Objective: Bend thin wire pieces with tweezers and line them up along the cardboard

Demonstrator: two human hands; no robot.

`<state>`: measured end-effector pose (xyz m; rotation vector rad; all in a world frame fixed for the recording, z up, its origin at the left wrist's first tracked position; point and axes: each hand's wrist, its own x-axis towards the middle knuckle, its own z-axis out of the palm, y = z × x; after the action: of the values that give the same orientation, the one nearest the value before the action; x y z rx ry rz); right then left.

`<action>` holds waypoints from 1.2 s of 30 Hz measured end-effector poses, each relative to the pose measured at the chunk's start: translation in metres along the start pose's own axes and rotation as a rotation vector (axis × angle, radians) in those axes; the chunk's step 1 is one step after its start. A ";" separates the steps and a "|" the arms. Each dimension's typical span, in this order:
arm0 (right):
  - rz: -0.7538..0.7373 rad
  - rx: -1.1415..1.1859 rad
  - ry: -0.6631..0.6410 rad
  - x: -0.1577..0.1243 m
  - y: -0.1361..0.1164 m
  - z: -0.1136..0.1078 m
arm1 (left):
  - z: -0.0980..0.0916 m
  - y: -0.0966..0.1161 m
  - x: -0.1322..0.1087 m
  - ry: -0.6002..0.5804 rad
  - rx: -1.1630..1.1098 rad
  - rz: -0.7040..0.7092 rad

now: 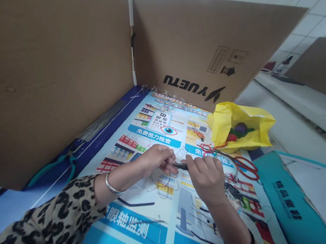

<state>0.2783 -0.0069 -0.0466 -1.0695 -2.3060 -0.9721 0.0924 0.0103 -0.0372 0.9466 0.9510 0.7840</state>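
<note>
My right hand [205, 177] is closed around a slim dark tool [181, 166], whose tip points left toward my left hand. Its exact kind is hard to make out. Fingers pinched together, my left hand [158, 159] meets the tip of the tool; what it grips is too small to tell. Thin wire loops [162, 184] show below the hands, above the printed poster [171, 219]. Right of my right hand lies a tangle of dark wire or thread [234, 192]. Red-handled scissors [248, 169] rest just behind that, with red yarn [207, 148] beside them.
A yellow bag [261, 135] holding yarn balls stands at the back right. Teal-handled pliers [71, 166] and straight wires [99, 123] lie at left, near a tall cardboard panel [53, 63]. Bent wire pieces [167, 104] sit at the back. A turquoise box [295, 211] is at right.
</note>
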 end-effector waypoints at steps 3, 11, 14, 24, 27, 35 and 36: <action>-0.002 -0.001 -0.011 0.000 -0.001 0.000 | 0.000 -0.001 0.000 -0.003 -0.012 0.002; 0.009 0.029 -0.030 -0.002 -0.001 0.000 | 0.000 -0.002 0.000 -0.011 -0.012 0.002; 0.006 0.023 -0.027 -0.001 -0.001 0.000 | 0.000 0.000 -0.001 -0.011 0.006 0.000; 0.049 0.112 -0.139 0.002 -0.005 0.002 | 0.000 0.009 -0.004 -0.022 0.144 0.067; 0.091 0.188 -0.268 0.004 -0.006 0.000 | -0.002 0.012 -0.005 -0.043 0.258 0.119; 0.296 0.447 -0.735 0.009 -0.005 -0.006 | -0.008 0.018 -0.009 -0.084 0.681 0.356; 0.301 0.490 -0.760 0.009 -0.005 -0.007 | -0.008 0.019 -0.010 -0.091 0.723 0.385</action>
<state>0.2695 -0.0094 -0.0385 -1.6721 -2.5981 0.1720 0.0787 0.0114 -0.0191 1.8191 1.0014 0.7094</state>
